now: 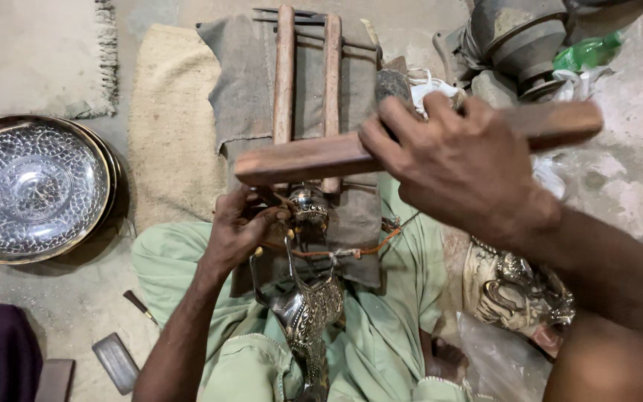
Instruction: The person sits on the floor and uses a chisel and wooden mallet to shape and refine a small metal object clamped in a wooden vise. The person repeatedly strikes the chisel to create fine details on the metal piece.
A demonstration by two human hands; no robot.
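Hands: we hold both of them closed; our left hand [241, 231] is clamped on a small chisel-like tool and on the top of the metal vessel, and our right hand [452, 160] is wrapped tight around a wooden bat.
Metal vessel: we see the engraved silver-coloured vessel [308, 309] lying along our lap between the knees, its rounded neck [309, 205] pointing away from us and resting against the wooden frame.
Tool: we press the tip of the thin tool [268, 199] against the neck; most of it is hidden by our fingers.
Wooden bat: we carry the long flat wooden bat [314, 158] raised and nearly level above the vessel's neck, apart from it.
Lap: we wear pale green trousers [381, 327], and an orange cord [366, 249] runs across them just beside the vessel.
Right of lap: we see another engraved metal piece [515, 290] lying partly in clear plastic under our right forearm.
Floor, near left: we see a flat grey block [117, 362] and a small dark-handled tool [139, 305] on the concrete floor.
Left: we see a stack of patterned metal plates [31, 187].
Farther: we see two upright wooden bars [284, 74] on grey cloth [243, 82] over a beige mat [169, 119].
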